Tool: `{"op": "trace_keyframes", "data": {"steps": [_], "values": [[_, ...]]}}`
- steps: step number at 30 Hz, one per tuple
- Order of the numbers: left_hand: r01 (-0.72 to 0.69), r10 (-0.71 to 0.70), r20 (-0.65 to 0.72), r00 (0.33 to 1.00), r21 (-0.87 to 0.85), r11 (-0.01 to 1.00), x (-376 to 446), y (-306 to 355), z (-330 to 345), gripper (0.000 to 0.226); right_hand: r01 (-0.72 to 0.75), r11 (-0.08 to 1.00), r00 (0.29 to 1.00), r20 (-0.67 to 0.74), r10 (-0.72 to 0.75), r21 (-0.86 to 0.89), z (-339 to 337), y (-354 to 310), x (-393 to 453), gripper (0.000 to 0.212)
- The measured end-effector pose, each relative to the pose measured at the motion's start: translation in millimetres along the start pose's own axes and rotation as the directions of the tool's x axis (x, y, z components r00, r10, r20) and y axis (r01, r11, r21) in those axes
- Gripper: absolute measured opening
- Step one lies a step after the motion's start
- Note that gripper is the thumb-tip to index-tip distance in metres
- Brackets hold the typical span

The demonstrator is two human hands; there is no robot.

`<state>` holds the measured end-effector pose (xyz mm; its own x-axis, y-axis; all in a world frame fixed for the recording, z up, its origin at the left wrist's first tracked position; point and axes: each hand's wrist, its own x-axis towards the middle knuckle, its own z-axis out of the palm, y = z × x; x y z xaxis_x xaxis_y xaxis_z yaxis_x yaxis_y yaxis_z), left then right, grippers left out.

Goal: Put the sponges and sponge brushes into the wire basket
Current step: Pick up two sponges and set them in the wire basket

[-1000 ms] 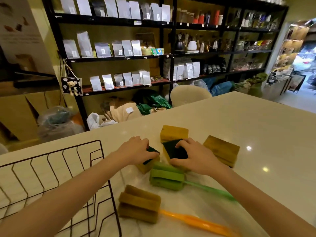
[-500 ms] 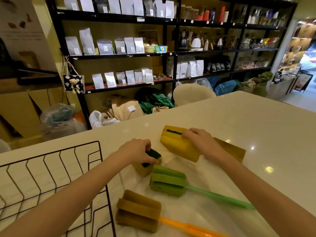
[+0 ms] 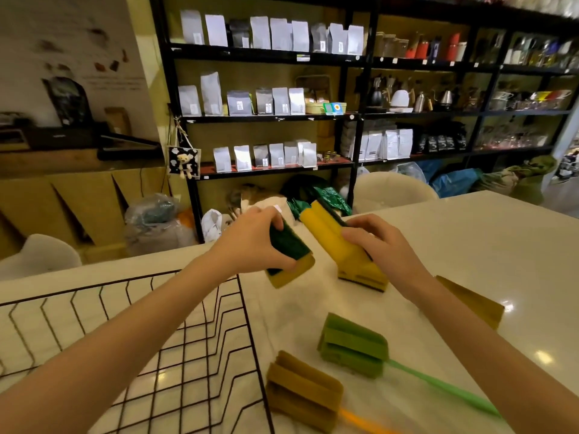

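**Both hands hold sponges above a pale counter beside a wire basket**

Seen from a head-worn camera looking down over two bare forearms. The left hand point(image 3: 260, 242) is raised off the counter point(image 3: 470, 245), its fingers point(image 3: 266, 216) pinching a single sponge point(image 3: 289, 258) — dark green scouring face up, yellow foam underneath — tilted, with its lower end towards 5 o'clock. Just beside it, at about 3 o'clock, the right hand point(image 3: 383, 249) grips a stack of yellow sponges point(image 3: 341, 245), fingers curled over the top edge; the stack leans from 11 o'clock down to 5 o'clock, and whether its lower end touches the counter cannot be told.

The black wire basket point(image 3: 188, 339) fills the lower left, under the left forearm. On the counter near the viewer lie a green sponge brush point(image 3: 354, 346) with a long green handle running off towards 4 o'clock, and closer still an olive-brown sponge brush point(image 3: 302, 393) with an orange handle. Another brownish sponge point(image 3: 479, 303) lies partly hidden behind the right forearm. Dark shelves point(image 3: 266, 117) of pale pouches and kettles stand beyond the counter
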<state>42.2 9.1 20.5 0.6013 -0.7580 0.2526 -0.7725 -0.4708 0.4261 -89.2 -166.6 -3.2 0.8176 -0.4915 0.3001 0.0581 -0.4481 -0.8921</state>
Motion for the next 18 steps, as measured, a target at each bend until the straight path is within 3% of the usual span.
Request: {"op": "trace_keyframes", "data": {"steps": [8,18], "values": [[0.038,-0.030,-0.115,0.993,0.065,0.997,-71,-36,-75,0.059,0.233,0.971,0.965,0.109,-0.238,0.057,82,-60,-8,0.052],[0.181,-0.182,-0.021,0.983,0.241,0.953,-185,-124,-121,0.061,0.386,0.923,0.876,0.313,-0.367,0.001,205,-101,-49,0.066]]}}
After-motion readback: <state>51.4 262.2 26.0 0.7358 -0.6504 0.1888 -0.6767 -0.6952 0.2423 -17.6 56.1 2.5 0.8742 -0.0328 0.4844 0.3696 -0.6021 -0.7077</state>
